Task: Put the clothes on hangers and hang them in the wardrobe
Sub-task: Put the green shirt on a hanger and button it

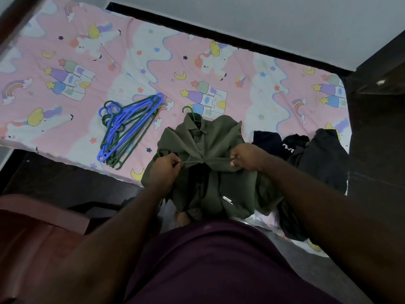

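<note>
Maroon top [219, 260], left hand [164, 170] and right hand [247, 159] each grip olive shirt [210, 139] on green hanger [189, 111]

I see matt olive cloth in the shirt [210, 150], smooth blue and green plastic hangers [129, 126], and a soft printed cotton-like sheet [252, 69] on the bed, slightly creased.

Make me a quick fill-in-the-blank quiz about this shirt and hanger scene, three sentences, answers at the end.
1. Both hands pinch the olive ____, left hand, right hand.
2. The hook poking out at the collar is ____ in colour.
3. The spare hangers lie on the ____ to the left of the shirt.

Answers: shirt; green; bed
</note>
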The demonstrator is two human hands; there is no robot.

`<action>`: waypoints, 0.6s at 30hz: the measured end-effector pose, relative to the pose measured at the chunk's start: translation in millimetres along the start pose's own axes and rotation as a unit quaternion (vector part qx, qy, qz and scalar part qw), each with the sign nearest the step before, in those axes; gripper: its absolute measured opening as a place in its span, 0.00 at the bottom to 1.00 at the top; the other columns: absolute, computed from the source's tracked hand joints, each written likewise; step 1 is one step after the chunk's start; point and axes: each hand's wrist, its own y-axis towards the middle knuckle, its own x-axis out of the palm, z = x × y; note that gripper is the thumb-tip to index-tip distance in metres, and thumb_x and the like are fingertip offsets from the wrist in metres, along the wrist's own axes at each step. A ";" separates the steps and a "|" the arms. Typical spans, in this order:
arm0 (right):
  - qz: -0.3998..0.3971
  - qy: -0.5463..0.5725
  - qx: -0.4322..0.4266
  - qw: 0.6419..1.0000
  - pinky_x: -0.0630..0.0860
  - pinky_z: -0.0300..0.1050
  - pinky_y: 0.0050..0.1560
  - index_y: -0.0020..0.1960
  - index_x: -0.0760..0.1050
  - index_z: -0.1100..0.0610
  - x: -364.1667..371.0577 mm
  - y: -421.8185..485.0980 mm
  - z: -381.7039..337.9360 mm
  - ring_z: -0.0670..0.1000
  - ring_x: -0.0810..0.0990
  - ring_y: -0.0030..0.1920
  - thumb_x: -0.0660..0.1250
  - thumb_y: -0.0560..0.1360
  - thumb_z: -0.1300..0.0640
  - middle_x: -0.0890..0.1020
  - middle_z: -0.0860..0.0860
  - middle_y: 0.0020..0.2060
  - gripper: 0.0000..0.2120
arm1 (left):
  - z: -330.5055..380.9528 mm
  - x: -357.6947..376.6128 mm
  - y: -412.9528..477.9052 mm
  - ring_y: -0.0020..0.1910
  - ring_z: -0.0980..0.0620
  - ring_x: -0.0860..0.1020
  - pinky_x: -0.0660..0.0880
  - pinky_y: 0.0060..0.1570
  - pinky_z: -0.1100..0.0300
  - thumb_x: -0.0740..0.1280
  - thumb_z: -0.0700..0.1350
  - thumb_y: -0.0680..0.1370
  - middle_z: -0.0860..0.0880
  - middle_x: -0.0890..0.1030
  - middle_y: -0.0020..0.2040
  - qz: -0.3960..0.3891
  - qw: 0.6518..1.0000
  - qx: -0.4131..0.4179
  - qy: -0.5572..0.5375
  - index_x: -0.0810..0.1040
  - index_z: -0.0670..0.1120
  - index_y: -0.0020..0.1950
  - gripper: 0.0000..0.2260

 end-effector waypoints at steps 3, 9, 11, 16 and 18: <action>0.092 0.074 0.014 0.993 0.67 0.43 0.45 0.42 0.75 0.54 -12.1 0.3 -5.4 0.52 0.76 0.45 0.68 0.77 0.57 0.78 0.50 0.40 0.05 | 7.7 -12.5 2.3 0.46 0.46 0.78 0.72 0.45 0.57 0.68 0.42 0.76 0.46 0.80 0.46 0.045 0.999 0.018 -0.001 0.79 0.44 0.49 0.04; 0.350 0.263 0.052 0.898 0.69 0.39 0.44 0.50 0.79 0.58 0.0 -13.6 -35.0 0.47 0.77 0.43 0.65 0.79 0.59 0.81 0.48 0.42 0.05 | 53.9 -42.2 9.5 0.51 0.47 0.73 0.64 0.53 0.55 0.69 0.42 0.74 0.47 0.78 0.49 0.248 0.962 0.115 0.010 0.79 0.44 0.48 0.05; 0.268 0.225 0.073 0.934 0.67 0.40 0.43 0.47 0.79 0.57 17.1 -14.9 -42.6 0.49 0.77 0.43 0.65 0.78 0.58 0.81 0.50 0.42 0.04 | 61.9 -34.8 -2.4 0.46 0.50 0.75 0.69 0.51 0.55 0.68 0.41 0.74 0.50 0.78 0.45 0.202 0.973 0.094 -0.061 0.79 0.44 0.48 0.04; 0.185 0.431 0.118 0.875 0.68 0.40 0.37 0.40 0.78 0.63 46.7 -21.1 -65.3 0.47 0.73 0.33 0.70 0.76 0.59 0.77 0.52 0.32 0.08 | 63.8 3.6 -40.4 0.36 0.57 0.74 0.72 0.41 0.63 0.67 0.35 0.75 0.50 0.77 0.38 0.013 0.943 -0.051 -0.328 0.75 0.42 0.47 0.04; 0.172 0.519 0.120 0.829 0.71 0.41 0.38 0.42 0.77 0.69 56.0 -25.4 -76.5 0.49 0.74 0.36 0.70 0.75 0.61 0.77 0.56 0.34 0.10 | 63.0 11.1 -48.5 0.33 0.57 0.74 0.73 0.37 0.64 0.67 0.33 0.75 0.49 0.77 0.36 -0.041 0.909 -0.096 -0.404 0.75 0.42 0.47 0.05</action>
